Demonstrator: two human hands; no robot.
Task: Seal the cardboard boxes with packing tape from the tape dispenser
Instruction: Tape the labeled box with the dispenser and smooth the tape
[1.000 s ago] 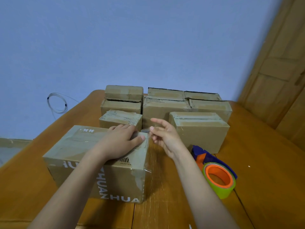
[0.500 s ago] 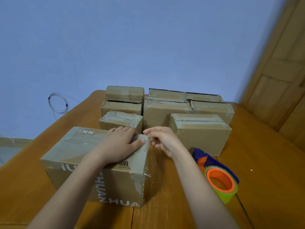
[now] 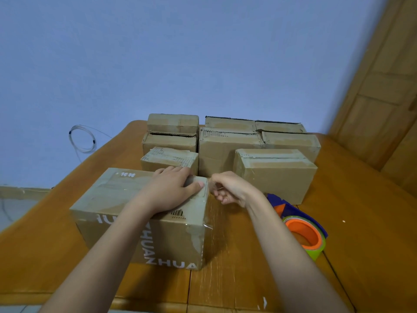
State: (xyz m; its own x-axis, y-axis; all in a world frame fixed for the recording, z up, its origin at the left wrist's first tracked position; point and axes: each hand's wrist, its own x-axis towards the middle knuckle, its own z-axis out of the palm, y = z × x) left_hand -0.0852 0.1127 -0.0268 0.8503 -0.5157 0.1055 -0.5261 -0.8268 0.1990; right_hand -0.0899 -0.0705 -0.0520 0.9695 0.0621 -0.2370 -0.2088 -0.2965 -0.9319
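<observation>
The left hand [image 3: 171, 190] lies flat, fingers straight, on top of the printed cardboard box [image 3: 144, 222] near the table's [image 3: 361, 222] front edge, thumb pressing the tape at the box's right top edge. The right hand [image 3: 230, 188], fingers curled, appears to pinch a clear tape end just beside that edge. The tape dispenser [image 3: 302, 229] lies idle to the right. This looks like finishing this box's seal; next, the loose end needs smoothing down the side.

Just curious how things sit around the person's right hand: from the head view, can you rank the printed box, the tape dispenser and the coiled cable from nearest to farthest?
From the right hand:
1. Printed box, immediately left.
2. Tape dispenser, right, nearer the person.
3. Coiled cable, far left, on the wall.
</observation>
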